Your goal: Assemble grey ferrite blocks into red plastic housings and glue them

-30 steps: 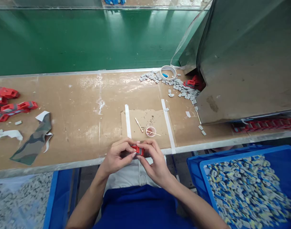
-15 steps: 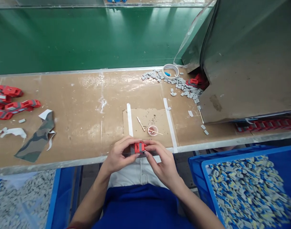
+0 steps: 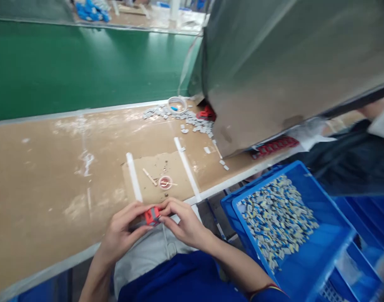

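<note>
Between my two hands, at the table's front edge, is a small red plastic piece with a grey band [image 3: 152, 215], perhaps a toy car body. Thumb and fingers of my left hand [image 3: 124, 228] grip its left side. My right hand [image 3: 182, 220] pinches it from the right, fingertips close together; anything smaller in them is too blurred to make out. Just beyond the hands stands a small round cup [image 3: 165, 182] with a thin stick lying across it. Left of the cup lies a white stick [image 3: 149, 177] on a cardboard sheet [image 3: 148, 161] held down by white tape strips.
Small grey pieces [image 3: 160, 111] and a tape roll [image 3: 177, 105] lie at the back. Red pieces [image 3: 206, 113] sit beside a big metal housing [image 3: 258, 75]. To the right, a blue crate [image 3: 317, 251] holds many small parts. Another person's dark clothing [image 3: 330, 159] shows farther right.
The view has swung right, so more of the right crate and another person show, while the red pieces at far left have left the picture. Both hands still hold the red piece.
</note>
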Motion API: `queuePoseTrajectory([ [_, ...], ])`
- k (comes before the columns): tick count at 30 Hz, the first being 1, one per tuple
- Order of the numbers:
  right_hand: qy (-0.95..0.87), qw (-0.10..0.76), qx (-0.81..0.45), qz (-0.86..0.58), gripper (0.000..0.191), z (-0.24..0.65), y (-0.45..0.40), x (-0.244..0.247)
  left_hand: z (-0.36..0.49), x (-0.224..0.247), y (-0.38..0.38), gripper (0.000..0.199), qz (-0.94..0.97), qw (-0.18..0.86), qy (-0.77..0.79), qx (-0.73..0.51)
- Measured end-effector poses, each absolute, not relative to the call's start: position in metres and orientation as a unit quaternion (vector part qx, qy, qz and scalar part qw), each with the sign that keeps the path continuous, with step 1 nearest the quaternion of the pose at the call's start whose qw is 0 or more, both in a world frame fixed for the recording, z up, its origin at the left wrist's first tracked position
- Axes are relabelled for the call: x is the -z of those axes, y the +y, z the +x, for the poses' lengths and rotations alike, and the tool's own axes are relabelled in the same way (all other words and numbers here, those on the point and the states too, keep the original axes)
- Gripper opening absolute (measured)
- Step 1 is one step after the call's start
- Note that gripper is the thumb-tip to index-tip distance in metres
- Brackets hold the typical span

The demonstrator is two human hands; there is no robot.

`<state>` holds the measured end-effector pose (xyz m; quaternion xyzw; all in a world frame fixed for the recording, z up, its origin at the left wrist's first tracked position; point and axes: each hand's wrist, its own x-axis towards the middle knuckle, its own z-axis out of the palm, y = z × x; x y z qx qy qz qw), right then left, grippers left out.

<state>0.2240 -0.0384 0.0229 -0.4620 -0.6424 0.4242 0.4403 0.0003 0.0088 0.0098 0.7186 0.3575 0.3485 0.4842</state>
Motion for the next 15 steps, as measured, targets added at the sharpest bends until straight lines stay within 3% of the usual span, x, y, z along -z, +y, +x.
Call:
queuePoseTrajectory([
  [4, -0.602, 0.419, -0.418, -0.536, 0.019, 0.269, -0.061, -0.034, -0.01, 0.008, 0.007, 0.045, 0.658, 0.526, 0.412, -0.347],
  [6, -0.555, 0.417, -0.333, -0.638, 0.023, 0.308, -0.075, -0.033, -0.016, 0.018, 0.005, 0.041, 0.63, 0.538, 0.441, -0.346],
  [10, -0.425, 0.344, -0.015, -0.837, 0.026, 0.399, -0.074, -0.019, -0.023, 0.026, 0.008, 0.04, 0.612, 0.551, 0.476, -0.309],
  [15, -0.405, 0.319, 0.053, -0.855, 0.02, 0.475, -0.027, 0.007, -0.023, 0.019, 0.01, 0.047, 0.584, 0.537, 0.536, -0.289],
])
